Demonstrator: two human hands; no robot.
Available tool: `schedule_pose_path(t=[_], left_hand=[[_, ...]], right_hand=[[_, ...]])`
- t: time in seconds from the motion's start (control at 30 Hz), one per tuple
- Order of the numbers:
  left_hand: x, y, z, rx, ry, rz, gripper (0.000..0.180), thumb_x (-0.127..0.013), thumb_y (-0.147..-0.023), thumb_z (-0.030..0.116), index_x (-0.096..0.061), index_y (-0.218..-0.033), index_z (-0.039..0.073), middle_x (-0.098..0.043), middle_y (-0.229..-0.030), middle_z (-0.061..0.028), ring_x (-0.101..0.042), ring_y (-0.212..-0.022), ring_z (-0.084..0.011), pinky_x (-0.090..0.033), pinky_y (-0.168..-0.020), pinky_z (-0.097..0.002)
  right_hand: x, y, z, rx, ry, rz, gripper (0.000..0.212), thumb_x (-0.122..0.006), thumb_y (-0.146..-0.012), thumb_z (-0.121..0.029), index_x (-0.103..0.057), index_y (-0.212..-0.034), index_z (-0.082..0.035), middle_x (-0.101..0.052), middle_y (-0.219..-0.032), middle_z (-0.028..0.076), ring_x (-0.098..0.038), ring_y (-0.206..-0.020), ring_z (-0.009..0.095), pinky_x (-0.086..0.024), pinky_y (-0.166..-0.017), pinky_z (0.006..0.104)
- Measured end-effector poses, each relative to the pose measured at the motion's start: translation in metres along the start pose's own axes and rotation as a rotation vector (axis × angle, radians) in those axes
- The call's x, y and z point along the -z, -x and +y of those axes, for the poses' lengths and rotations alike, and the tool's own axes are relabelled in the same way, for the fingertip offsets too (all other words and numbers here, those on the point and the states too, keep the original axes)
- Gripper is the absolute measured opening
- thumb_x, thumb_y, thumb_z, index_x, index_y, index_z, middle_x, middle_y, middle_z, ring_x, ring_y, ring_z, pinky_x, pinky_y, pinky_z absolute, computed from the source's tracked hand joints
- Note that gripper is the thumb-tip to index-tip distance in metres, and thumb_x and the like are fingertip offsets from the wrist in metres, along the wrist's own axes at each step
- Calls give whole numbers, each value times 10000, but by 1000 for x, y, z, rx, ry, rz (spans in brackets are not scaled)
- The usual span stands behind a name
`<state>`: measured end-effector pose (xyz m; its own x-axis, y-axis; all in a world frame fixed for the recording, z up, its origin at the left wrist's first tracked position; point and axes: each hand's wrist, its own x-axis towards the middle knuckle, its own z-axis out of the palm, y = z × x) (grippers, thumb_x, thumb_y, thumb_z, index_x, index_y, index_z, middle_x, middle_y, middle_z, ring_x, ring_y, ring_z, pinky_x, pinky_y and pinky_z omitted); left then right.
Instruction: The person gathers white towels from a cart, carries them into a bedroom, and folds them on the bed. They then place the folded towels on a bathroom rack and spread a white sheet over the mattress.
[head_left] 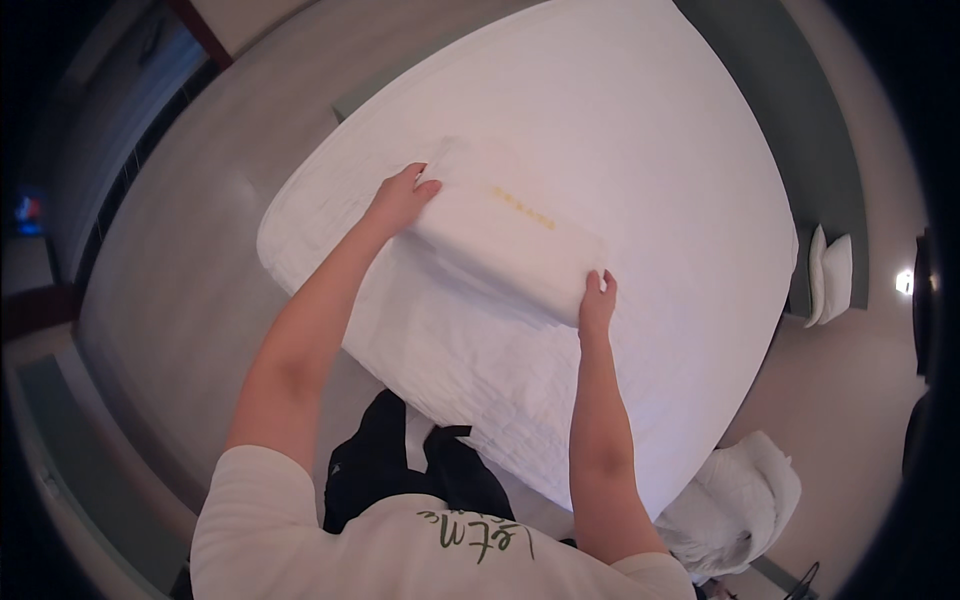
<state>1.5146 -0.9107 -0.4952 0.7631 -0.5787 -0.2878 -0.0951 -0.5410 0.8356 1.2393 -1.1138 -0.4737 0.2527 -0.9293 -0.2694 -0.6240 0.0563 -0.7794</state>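
Observation:
A white rectangular bundle of what looks like folded bed linen (490,235), with a short yellow printed line on top, is stretched between my hands over the bed. My left hand (402,198) grips its far left end, thumb and fingers closed on the edge. At its right end, my right hand (597,302) pinches the near corner. The bundle's front side faces me and casts a shadow on the white-covered bed (680,150) beneath. Whether its underside touches the bed I cannot tell.
A grey-green headboard or bench (835,150) runs along the right, with white pillows (830,275) on it. Crumpled white bedding (745,500) lies at the bed's near right. Grey floor (200,210) extends to the left. A dark doorway or window is at the far left.

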Motion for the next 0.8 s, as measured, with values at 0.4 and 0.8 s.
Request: schedule_pose_path(t=[0.4,0.8], left_hand=[[-3,12,-47,-50,-87,14,392,-536,-858,285,-514,-1159,34,-561,-1106,-132,-546,-996,-246,-424,-842,-329],[-34,-44,-107,636,645,-477,763,-367,-802,683,-439,-1266,82,-459,-1284,-108,-418,-1188,-229,-339,-958,-448]], right_hand=[[-35,14,85,-97,-110,27,522,-434,-914,-368,-350,-1290,-15,-445,-1288,161,-461,-1144,284,-377,-944,366],[-17,-2,102,-451,-817,-497,498,-437,-912,-389,-378,-1304,-87,-474,-1275,72,-493,-1125,221,-462,-876,372]])
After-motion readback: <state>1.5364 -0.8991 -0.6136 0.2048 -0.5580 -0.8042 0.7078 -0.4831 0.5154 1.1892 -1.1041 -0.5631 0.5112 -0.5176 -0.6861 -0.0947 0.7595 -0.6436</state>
